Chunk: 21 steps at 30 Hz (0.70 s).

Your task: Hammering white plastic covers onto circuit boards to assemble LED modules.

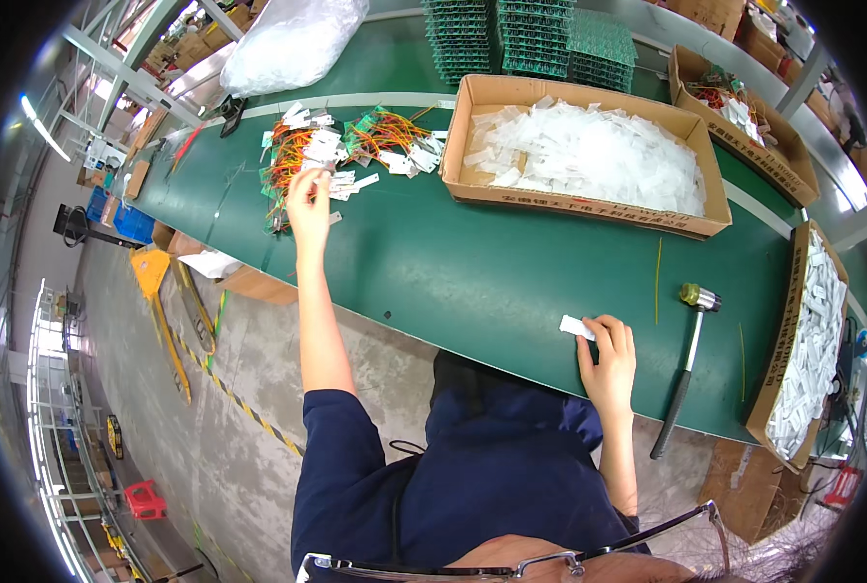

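My left hand [308, 197] reaches far out to a heap of wire harnesses [302, 155] with orange and green wires and white tags, and its fingers close on one of the white-tagged pieces. My right hand [608, 355] rests near the front edge of the green table [492, 262] and pinches a small white plastic piece [577, 327] between thumb and fingers. A second bundle of harnesses [387, 136] lies just right of the first heap.
A cardboard box of white plastic pieces [589, 155] stands at the back middle. Another such box [808, 350] stands at the right edge. A mallet [686, 364] lies right of my right hand. Stacked green circuit boards [526, 39] and a plastic bag [293, 44] sit far back.
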Tool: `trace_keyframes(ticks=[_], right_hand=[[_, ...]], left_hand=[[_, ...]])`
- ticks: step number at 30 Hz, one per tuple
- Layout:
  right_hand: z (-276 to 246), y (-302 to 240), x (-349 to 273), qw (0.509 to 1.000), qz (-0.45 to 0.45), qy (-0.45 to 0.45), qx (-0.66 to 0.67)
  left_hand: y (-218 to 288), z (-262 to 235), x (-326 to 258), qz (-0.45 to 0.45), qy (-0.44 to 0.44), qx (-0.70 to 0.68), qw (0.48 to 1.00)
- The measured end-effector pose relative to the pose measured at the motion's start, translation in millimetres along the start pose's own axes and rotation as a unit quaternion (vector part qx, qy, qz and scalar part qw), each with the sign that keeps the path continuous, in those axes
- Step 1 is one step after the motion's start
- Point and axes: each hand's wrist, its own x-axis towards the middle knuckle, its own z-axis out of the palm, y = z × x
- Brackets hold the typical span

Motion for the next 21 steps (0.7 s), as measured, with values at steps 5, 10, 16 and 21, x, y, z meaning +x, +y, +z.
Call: trace_keyframes(ticks=[5, 10, 16, 21], right_hand=[[-2, 0, 0, 1.0, 0.004, -0.002, -0.005], [-1, -2, 0, 1.0, -0.002, -0.001, -0.002], [0, -22, 5, 0.977, -0.026, 0.071, 0.2], [13, -58, 38, 0.959, -0.052, -0.07, 0.27]], left_hand=[[60, -15, 9, -0.108, -0.001, -0.218, 0.97], [107, -16, 0, -0.122, 0.015, -0.327, 0.937], [142, -2, -33, -0.118, -0.153, -0.543, 0.817], [175, 21, -65, -0.153, -0.254, -0.622, 0.724]])
